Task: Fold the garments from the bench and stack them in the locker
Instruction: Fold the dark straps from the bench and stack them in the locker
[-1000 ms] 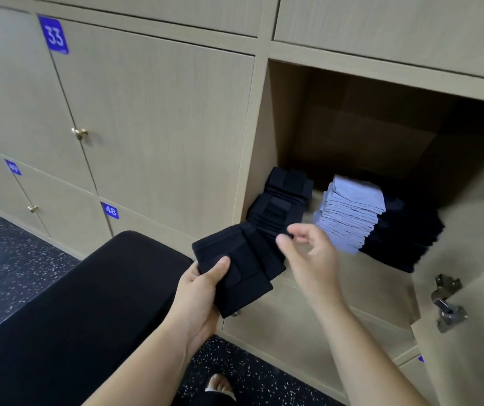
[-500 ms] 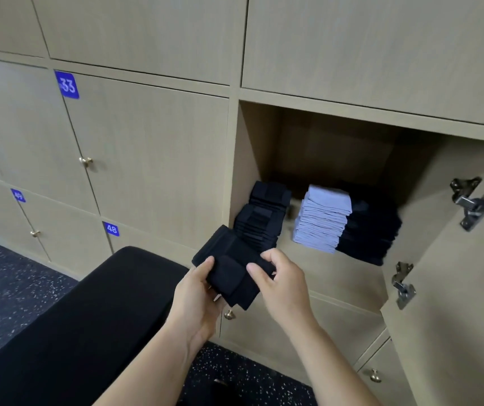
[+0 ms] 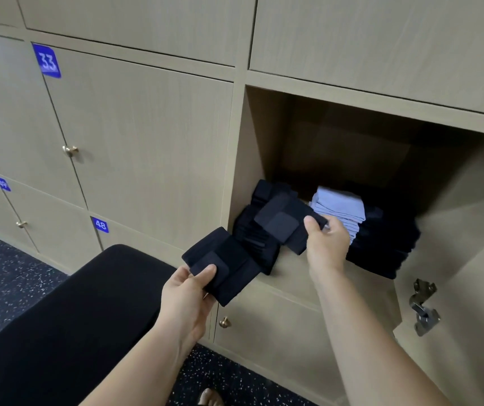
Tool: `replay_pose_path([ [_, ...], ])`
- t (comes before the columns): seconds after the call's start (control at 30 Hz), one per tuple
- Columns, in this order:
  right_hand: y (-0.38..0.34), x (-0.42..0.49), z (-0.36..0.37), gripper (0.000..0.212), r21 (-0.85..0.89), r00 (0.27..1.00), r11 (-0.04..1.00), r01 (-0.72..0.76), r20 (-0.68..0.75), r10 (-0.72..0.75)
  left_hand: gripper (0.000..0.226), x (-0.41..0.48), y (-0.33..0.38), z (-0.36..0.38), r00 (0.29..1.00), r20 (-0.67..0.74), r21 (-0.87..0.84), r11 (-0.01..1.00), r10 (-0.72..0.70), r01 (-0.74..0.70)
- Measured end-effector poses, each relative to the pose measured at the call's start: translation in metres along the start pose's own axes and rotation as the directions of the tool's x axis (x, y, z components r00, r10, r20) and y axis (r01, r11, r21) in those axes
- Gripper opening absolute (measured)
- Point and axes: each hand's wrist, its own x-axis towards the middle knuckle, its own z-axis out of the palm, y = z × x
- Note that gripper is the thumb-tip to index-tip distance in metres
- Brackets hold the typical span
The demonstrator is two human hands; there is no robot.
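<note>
My left hand (image 3: 188, 294) holds a folded black garment (image 3: 223, 262) by its near edge, just in front of the open locker (image 3: 252, 148). My right hand (image 3: 324, 241) pinches a second folded black garment (image 3: 284, 221) and holds it over the black stack (image 3: 252, 230) at the locker's left side. Inside the locker a pale blue-grey stack (image 3: 340, 205) stands in the middle and another black stack (image 3: 387, 244) to its right. The black bench (image 3: 68, 326) lies below my left arm.
The locker door (image 3: 469, 273) hangs open at the right with metal hinges (image 3: 422, 306) facing me. Shut locker doors with brass knobs (image 3: 70, 150) and blue number tags 33 (image 3: 46, 60) and 48 fill the left. Dark speckled floor (image 3: 6, 273) lies below.
My right hand took one black garment off the bundle in my left hand and carried it up and right over the left stack. My left hand stayed with the other garment.
</note>
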Motion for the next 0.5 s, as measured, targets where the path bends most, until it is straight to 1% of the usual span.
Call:
replay_pose_path([
  [0.07, 0.005, 0.021, 0.01, 0.008, 0.005, 0.998, 0.998, -0.057, 0.003, 0.057, 0.015, 0.011, -0.002, -0.001, 1.0, -0.01, -0.005, 1.0, -0.005, 0.005],
  [0.13, 0.011, 0.036, 0.021, 0.008, 0.026, 0.994, 0.994, -0.104, 0.043, 0.103, 0.016, 0.022, -0.004, -0.003, 1.0, -0.018, -0.009, 1.0, -0.006, 0.006],
  [0.23, 0.02, 0.048, 0.04, 0.012, 0.042, 0.984, 0.99, -0.136, 0.121, 0.13, 0.018, 0.037, -0.007, -0.009, 1.0, -0.027, 0.0, 1.0, -0.007, 0.007],
  [0.37, 0.027, 0.057, 0.059, 0.001, 0.052, 0.978, 0.991, -0.121, 0.18, 0.109, 0.022, 0.052, -0.012, -0.016, 0.999, -0.028, 0.022, 1.0, -0.017, 0.017],
  [0.5, 0.041, 0.07, 0.069, 0.008, -0.031, 0.981, 0.994, -0.104, 0.162, 0.108, 0.022, 0.06, -0.016, -0.021, 0.999, -0.035, 0.021, 0.999, -0.027, 0.028],
])
